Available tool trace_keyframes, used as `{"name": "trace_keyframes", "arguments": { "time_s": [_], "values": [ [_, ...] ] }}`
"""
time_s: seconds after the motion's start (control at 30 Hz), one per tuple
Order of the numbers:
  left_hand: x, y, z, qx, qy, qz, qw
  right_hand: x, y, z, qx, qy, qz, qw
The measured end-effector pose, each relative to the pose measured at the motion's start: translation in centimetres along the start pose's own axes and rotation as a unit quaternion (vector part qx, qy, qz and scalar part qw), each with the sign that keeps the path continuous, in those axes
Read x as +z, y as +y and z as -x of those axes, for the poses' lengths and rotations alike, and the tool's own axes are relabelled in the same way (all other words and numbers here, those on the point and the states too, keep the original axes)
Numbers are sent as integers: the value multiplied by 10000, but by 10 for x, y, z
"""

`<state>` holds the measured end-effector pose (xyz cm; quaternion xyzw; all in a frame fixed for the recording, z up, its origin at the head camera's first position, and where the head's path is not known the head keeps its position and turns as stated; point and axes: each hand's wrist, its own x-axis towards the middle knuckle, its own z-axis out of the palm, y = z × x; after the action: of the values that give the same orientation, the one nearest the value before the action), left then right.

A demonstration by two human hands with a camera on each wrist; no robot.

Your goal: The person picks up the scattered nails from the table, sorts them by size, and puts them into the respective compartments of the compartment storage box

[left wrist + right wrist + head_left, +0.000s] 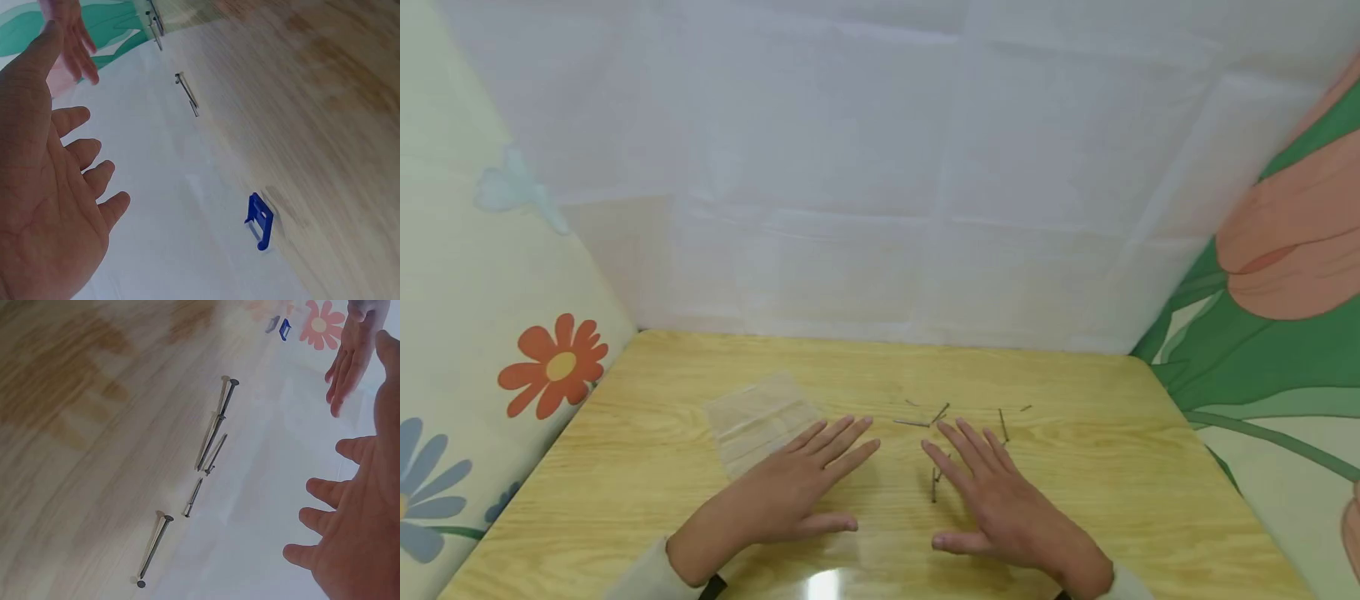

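Both hands hover, fingers spread and palms down, over a wood-grain table point(1075, 392). My left hand point(790, 492) holds nothing; its fingertips overlap the edge of a creased, see-through plastic sheet point(752, 412) in the head view. My right hand point(1003, 504) is also empty, close to several loose dark nails point(912, 422) of differing lengths. A longer nail point(156, 547) lies nearest in the right wrist view, with more beyond it. In the left wrist view a small blue plastic frame-shaped piece point(268, 228) stands on the table; the left hand hides it in the head view.
A white cloth point(820, 167) hangs along the table's back edge. Flower-printed cloths close in both sides, with a red flower point(561, 367) at left and large pink tulips point(1292, 250) at right. Light reflects off the table's front point(823, 583).
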<state>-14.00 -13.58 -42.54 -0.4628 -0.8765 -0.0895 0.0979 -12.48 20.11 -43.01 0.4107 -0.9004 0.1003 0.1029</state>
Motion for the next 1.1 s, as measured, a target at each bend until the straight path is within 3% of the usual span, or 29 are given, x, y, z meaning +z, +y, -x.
{"name": "trace_keyframes", "arguments": {
  "time_s": [0.3, 0.6, 0.83, 1.1],
  "values": [
    [-6, -11, 12, -298, 54, 15, 9995, 2, 4, 2, 37, 182, 56, 9998],
    [-7, -31, 20, -593, 63, 65, 9982, 2, 17, 6, 505, 65, -20, 9987],
    [-12, -47, 36, -1131, 122, 167, 9934, 1, 29, 10, 870, 23, -48, 9962],
    [-20, -56, 49, -1639, -74, 79, 9864, 0, 44, 16, 1080, -15, -150, 9940]
  ]
}}
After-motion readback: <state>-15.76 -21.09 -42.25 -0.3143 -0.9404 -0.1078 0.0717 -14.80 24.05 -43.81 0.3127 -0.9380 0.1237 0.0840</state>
